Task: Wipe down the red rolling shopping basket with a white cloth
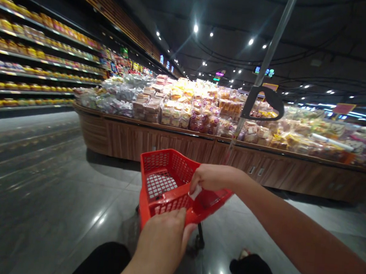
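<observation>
Both hands are clamped on the rim of a red plastic shopping basket [167,182], the left hand [159,246] curled over the near edge and the right hand [213,177] on the far side, that arm reaching forward. Ahead of the basket sits a wooden bakery tabletop [157,141] piled with bagged bread [178,111]. The basket looks tilted, so imo one slipped grip could tip it and swing its metal pole [263,63] into those bags.

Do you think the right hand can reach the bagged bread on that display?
Probably not: the right hand is on the red basket, with open floor before the wooden display.
</observation>
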Demonstrator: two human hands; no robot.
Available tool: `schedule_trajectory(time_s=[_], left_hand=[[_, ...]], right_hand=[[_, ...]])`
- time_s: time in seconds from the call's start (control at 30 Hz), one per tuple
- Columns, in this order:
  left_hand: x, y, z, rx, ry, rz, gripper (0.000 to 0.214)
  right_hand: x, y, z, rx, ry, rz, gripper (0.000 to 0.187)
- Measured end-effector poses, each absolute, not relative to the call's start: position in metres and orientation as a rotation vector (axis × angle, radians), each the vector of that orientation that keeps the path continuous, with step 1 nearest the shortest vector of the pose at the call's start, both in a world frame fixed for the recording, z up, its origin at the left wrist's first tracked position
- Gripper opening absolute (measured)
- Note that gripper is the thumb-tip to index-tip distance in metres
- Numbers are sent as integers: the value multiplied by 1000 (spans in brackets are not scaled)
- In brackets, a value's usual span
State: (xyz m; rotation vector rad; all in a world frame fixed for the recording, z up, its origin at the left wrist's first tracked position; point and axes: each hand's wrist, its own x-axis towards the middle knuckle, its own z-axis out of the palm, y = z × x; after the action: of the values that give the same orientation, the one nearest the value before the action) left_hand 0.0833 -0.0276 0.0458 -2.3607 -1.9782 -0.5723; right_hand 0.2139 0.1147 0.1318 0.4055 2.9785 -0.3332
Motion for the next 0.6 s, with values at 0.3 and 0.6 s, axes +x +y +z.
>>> schedule_trajectory(time_s=[0.3, 0.6], left_hand=[[78, -23, 46, -2353, -1984, -591, 29], [73, -21, 46, -2344, -2012, -545, 33]], right_hand=[[211, 124, 117, 441, 2947, -260, 45], [245, 116, 112, 670, 3137, -194, 41]])
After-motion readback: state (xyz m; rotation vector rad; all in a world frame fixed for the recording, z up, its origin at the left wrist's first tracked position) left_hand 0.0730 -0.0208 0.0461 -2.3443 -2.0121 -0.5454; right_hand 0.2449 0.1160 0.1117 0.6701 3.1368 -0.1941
